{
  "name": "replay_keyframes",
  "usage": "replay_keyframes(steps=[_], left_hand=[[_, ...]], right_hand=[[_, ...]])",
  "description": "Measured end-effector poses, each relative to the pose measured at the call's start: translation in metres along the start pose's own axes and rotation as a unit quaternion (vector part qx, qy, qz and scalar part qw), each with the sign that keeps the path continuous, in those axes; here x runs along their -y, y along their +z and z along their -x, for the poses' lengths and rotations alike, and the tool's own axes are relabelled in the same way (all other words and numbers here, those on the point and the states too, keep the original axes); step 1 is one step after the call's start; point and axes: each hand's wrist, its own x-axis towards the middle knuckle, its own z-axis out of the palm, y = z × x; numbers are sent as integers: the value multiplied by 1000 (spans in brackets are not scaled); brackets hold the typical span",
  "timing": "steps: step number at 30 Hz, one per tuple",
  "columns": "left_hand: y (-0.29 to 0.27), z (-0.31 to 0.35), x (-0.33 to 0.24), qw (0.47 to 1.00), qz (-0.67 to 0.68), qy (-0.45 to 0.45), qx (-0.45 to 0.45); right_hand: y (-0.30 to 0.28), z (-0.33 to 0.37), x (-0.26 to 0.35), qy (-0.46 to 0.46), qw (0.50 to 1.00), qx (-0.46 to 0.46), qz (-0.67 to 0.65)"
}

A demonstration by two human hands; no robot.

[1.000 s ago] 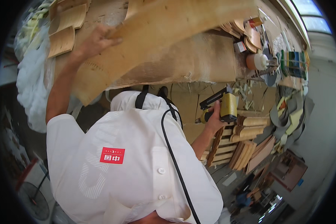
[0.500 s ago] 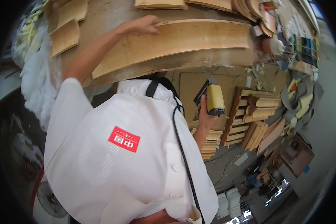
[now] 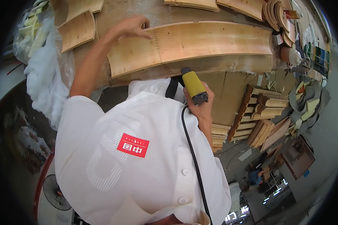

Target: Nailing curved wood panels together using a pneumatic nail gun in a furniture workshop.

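A long curved pale wooden panel (image 3: 214, 39) lies on the bench, with a seam and a row of small dark marks toward its left part. My left hand (image 3: 133, 27) reaches over the panel's upper edge near that seam, the thumb on the near face and the fingers curled at the edge. In my right hand (image 3: 202, 103) is a yellow and black staple gun (image 3: 193, 84), held close to my chest just below the bench's near edge. Its narrow black end points up toward the panel, apart from it.
More curved wooden pieces (image 3: 79, 32) lie at the far left, others along the back. A bottle (image 3: 291, 55) stands at the bench's right end. White fibre stuffing (image 3: 45, 82) hangs at left. A wooden pallet (image 3: 240, 112) with stacked pieces, and a fan (image 3: 56, 193), stand lower down.
My right hand has brought the staple gun left and closer to my chest, turning its narrow end leftward. The whole scene has shifted slightly right; my left hand stays at the panel's upper edge.
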Motion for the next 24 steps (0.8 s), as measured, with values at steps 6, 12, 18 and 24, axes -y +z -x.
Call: replay_keyframes(steps=[6, 12, 18, 24], left_hand=[[13, 15, -19, 999, 39, -9, -14], [19, 41, -51, 987, -53, 43, -143], [23, 42, -53, 979, -82, 70, -175], [28, 41, -50, 981, -92, 70, -153]], right_hand=[[30, -3, 20, 55, 998, 25, 10], [61, 4, 27, 147, 989, -3, 15], [69, 3, 31, 172, 985, -9, 10], [72, -3, 30, 178, 983, 10, 45]])
